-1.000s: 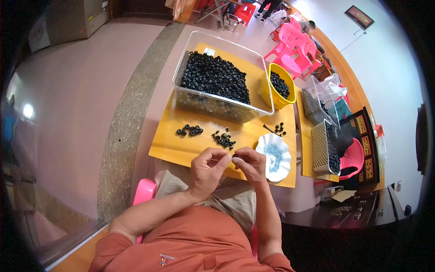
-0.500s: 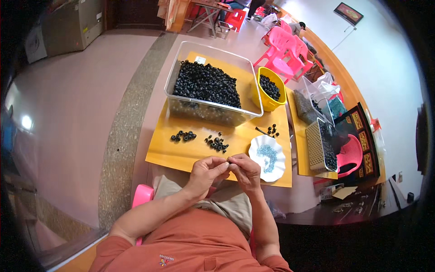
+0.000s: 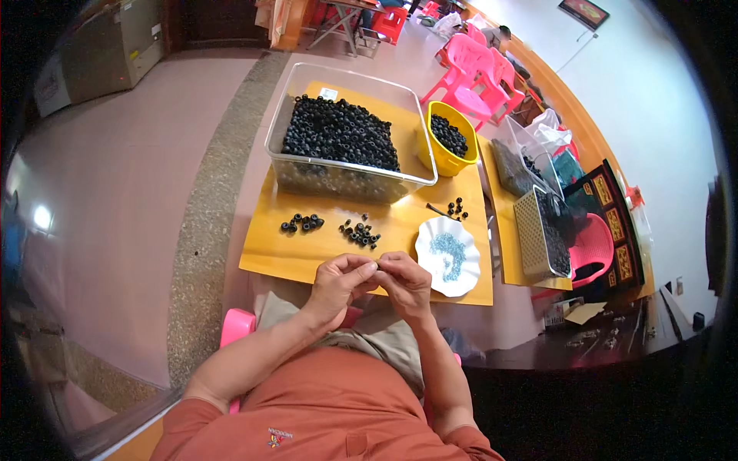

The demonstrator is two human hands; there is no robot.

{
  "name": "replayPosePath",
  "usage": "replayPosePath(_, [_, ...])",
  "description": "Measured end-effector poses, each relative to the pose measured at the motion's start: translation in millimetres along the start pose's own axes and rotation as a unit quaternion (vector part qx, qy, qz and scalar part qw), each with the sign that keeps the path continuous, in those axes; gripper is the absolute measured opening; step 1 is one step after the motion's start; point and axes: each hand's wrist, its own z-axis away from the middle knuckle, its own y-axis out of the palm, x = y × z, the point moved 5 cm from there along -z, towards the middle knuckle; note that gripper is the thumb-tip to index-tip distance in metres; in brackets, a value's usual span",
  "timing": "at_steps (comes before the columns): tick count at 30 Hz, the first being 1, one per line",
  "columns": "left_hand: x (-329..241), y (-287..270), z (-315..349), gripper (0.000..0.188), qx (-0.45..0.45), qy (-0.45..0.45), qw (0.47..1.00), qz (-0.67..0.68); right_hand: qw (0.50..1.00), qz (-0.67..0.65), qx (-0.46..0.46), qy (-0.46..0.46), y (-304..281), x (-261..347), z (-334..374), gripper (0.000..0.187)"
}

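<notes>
My left hand point(image 3: 337, 290) and my right hand point(image 3: 407, 286) meet fingertip to fingertip at the table's near edge. Both are closed in a pinch; the small black piece between them is almost wholly hidden by the fingers. Just beyond lie two loose groups of black ring-shaped parts, a left pile point(image 3: 303, 223) and a middle pile point(image 3: 360, 233). Right of my right hand sits a white scalloped plate point(image 3: 455, 289) holding tiny pale-blue clear pieces point(image 3: 449, 250). Behind the plate are several more black parts point(image 3: 458, 209) and a thin black stick point(image 3: 438, 210).
A large clear bin point(image 3: 350, 167) of black rings covers the far part of the yellow table point(image 3: 269, 253). A yellow basket point(image 3: 446, 160) of similar parts stands beside it. On the right are another table with a perforated beige basket point(image 3: 532, 238) and pink chairs point(image 3: 470, 65).
The view has shifted slightly, so the table and its contents sit a little higher and further left. My hands stay pinched together; the dark piece seen between them earlier is now mostly covered.
</notes>
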Motion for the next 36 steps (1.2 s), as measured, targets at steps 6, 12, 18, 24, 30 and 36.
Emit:
replayPosePath(6, [2, -5, -4, 0.008, -0.003, -0.001, 1.0, 0.008, 0.994, 0.086, -0.012, -0.069, 8, 8, 6, 0.03])
replayPosePath(12, [-4, -7, -5, 0.007, -0.031, 0.025, 0.999, -0.011, 0.977, 0.206, -0.015, -0.062, 1, 28, 11, 0.028])
replayPosePath(18, [-2, -9, -6, 0.013, -0.028, 0.018, 0.999, -0.01, 0.947, 0.316, -0.055, -0.005, -61, 19, 18, 0.017])
replayPosePath(24, [1, -7, -7, 0.012, -0.022, 0.011, 0.999, -0.031, 0.911, 0.408, -0.05, 0.04, -125, 5, 19, 0.016])
replayPosePath(30, [2, -10, -7, 0.011, -0.026, 0.006, 0.999, -0.043, 0.89, 0.438, 0.024, 0.126, -122, 5, 13, 0.013])
replayPosePath(36, [6, -9, -7, 0.011, -0.02, -0.002, 0.999, -0.045, 0.852, 0.513, 0.081, 0.064, -119, -7, 7, 0.015])
